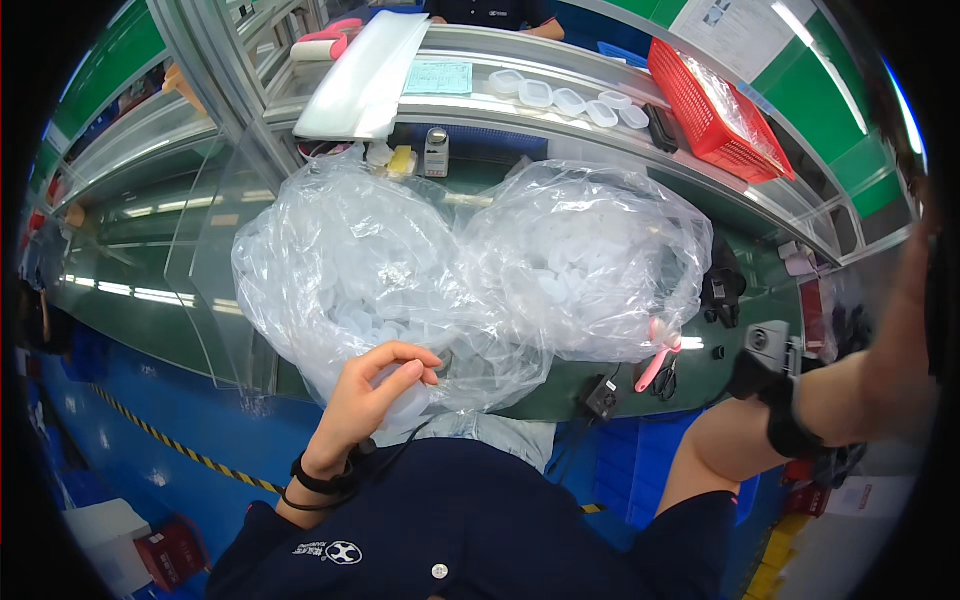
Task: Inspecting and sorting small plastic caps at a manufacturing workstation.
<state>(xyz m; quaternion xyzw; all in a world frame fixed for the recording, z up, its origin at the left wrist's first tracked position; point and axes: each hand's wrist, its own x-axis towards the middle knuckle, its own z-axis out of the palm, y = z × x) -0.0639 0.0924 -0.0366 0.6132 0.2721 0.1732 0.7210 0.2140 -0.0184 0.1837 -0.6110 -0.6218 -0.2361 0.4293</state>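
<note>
Green table [120,250], two clear bags [290,240], pink-handled tool [653,370], bottle [436,155]

Left hand [368,398], fingers [398,352] curled; right arm [740,435] bent outward; right hand [900,325] blurred, pose unclear.

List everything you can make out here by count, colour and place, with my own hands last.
plastic bags: two, clear, side by side on the table, translucent pieces inside
table: one, dark green, under the bags
containers: about six, translucent, mid-shelf
basket: one, red, shelf's right
paper sheet: one, pale blue, on the shelf
plastic sheeting: count unclear, whitish, shelf's left
bottle: one, greyish, behind the bags
pink-handled tool: one, pink, by the right bag
box-shaped device: one, black, table's near edge
co-worker: one, dark shirt, beyond the shelf
left hand: one, bare, at the left bag's front
right hand: one, bare, blurred, far right
</note>
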